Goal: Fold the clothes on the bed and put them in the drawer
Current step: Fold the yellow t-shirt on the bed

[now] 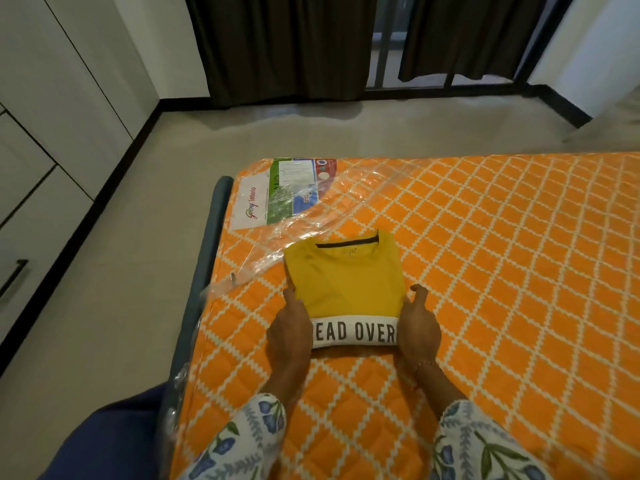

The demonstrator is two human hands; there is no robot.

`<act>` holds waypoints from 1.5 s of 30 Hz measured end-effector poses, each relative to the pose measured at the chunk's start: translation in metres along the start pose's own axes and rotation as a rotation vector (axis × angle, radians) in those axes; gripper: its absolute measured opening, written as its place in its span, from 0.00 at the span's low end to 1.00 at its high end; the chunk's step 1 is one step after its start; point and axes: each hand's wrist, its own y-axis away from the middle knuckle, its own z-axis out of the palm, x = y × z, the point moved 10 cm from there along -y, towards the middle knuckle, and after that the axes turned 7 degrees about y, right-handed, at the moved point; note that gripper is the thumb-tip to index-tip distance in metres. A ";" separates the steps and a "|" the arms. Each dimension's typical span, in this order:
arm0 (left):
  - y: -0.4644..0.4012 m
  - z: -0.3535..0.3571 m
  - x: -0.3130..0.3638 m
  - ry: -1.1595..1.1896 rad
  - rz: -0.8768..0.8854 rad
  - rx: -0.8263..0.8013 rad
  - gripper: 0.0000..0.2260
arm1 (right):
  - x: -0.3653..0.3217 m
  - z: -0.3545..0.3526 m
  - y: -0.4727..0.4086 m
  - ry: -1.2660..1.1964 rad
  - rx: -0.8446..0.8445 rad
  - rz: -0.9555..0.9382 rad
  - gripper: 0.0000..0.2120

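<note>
On the orange diamond-quilted mattress (485, 271), near its plastic-wrapped corner label (287, 192), lies a folded mustard-yellow T-shirt (346, 282).
Left hand (289, 332) and right hand (419, 329) grip its white lettered fold at either end, fingers curled against the shirt's sides.

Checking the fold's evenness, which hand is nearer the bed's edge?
The left hand, at the yellow shirt's left side, near the plastic-wrapped mattress edge; the right hand sits farther in.
</note>
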 end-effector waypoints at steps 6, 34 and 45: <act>-0.014 -0.017 -0.025 0.223 -0.196 0.025 0.17 | -0.005 -0.022 -0.014 0.025 -0.014 0.006 0.19; -0.263 -0.082 0.035 0.918 -0.082 -0.258 0.23 | -0.260 0.050 -0.167 -0.795 -0.506 -0.227 0.23; -0.322 -0.061 -0.013 0.438 -0.038 -0.036 0.18 | -0.257 0.112 -0.209 -0.073 -0.233 -0.218 0.20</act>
